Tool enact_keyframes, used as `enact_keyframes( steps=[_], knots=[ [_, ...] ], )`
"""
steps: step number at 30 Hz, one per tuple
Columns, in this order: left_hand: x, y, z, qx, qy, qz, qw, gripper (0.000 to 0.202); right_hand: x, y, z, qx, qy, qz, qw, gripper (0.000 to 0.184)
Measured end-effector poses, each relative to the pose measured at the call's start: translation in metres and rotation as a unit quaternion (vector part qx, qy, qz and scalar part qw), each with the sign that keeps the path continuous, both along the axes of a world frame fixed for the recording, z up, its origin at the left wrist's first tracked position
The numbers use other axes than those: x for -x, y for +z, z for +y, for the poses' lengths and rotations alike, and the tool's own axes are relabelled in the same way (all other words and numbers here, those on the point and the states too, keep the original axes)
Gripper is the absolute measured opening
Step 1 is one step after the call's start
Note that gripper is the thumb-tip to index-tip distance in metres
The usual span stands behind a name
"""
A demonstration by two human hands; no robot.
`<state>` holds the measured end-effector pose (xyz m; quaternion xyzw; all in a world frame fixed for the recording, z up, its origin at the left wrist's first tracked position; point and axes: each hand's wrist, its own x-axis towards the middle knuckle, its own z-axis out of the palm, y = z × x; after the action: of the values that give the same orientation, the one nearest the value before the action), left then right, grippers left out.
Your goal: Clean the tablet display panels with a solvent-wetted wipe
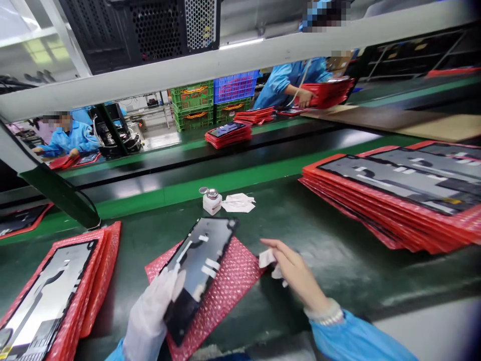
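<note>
We look down on a dark green worktop point(330, 286) that spans most of the view. Across from us, beyond the belt line, a co-worker in blue point(276, 87) has a hand at a pile of red sleeves point(330, 95). On our right sits the largest stack point(406, 175) on our side, grey-and-black panels layered with red bubble sheets, fanned unevenly along its front edge. A smaller stack point(56, 281) of the same kind lies at our left, one panel face up on top.

Between the two stacks a red bubble sheet point(235, 271) rests aslant on the worktop. Over it is the flat panel point(216, 243), also aslant, its far end reaching past the sheet; we cannot tell how much of it touches the sheet. Our left hand point(154, 303), gloved in white, grips the panel by its left edge, thumb across the upper face. Our right hand point(295, 271), bare, is apart from the panel, near the sheet's right corner, its fingers closed around a crumpled white wipe.

Past the panel's far end lies a folded white paper point(239, 202), and just beside it stands a small white bottle point(212, 203) with its metal lid flipped up. Smallest is that wipe point(266, 257), partly hidden by the fingers.
</note>
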<state>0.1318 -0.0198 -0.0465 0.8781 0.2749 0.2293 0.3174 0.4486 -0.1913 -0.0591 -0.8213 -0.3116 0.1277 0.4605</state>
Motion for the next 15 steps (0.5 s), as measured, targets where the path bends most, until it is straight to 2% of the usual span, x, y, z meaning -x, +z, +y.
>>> enact_keyframes(
  steps=[2, 3, 4, 6, 7, 8, 10, 12, 15],
  knots=[
    [0.0, -0.004, 0.004, -0.136, -0.092, 0.123, 0.979, 0.058, -0.004, 0.009, 0.01, 0.084, 0.027, -0.026, 0.996, 0.042],
    [0.001, -0.008, 0.005, -0.204, -0.088, 0.174, 0.959, 0.064, -0.002, 0.012, 0.017, 0.126, 0.037, -0.055, 0.99, 0.042],
    [0.002, -0.012, 0.006, -0.26, -0.04, 0.205, 0.943, 0.065, 0.001, 0.013, 0.024, 0.165, 0.046, -0.087, 0.981, 0.042],
    [0.006, -0.022, 0.006, -0.311, 0.123, 0.215, 0.918, 0.056, 0.01, 0.013, 0.038, 0.219, 0.06, -0.135, 0.964, 0.041],
    [0.009, -0.027, 0.006, -0.311, 0.188, 0.216, 0.906, 0.05, 0.013, 0.012, 0.044, 0.233, 0.067, -0.15, 0.959, 0.039],
    [0.011, -0.032, 0.005, -0.295, 0.221, 0.22, 0.903, 0.043, 0.016, 0.011, 0.05, 0.239, 0.074, -0.161, 0.955, 0.035],
    [0.012, -0.041, 0.001, -0.212, 0.217, 0.209, 0.93, 0.035, 0.019, 0.01, 0.057, 0.248, 0.091, -0.163, 0.951, 0.029],
    [0.011, -0.048, -0.001, -0.114, 0.211, 0.159, 0.958, 0.035, 0.018, 0.008, 0.058, 0.249, 0.101, -0.148, 0.952, 0.028],
    [0.005, -0.053, 0.0, -0.049, 0.226, 0.099, 0.968, 0.032, 0.016, 0.0, 0.051, 0.225, 0.113, -0.109, 0.962, 0.027]
  ],
)
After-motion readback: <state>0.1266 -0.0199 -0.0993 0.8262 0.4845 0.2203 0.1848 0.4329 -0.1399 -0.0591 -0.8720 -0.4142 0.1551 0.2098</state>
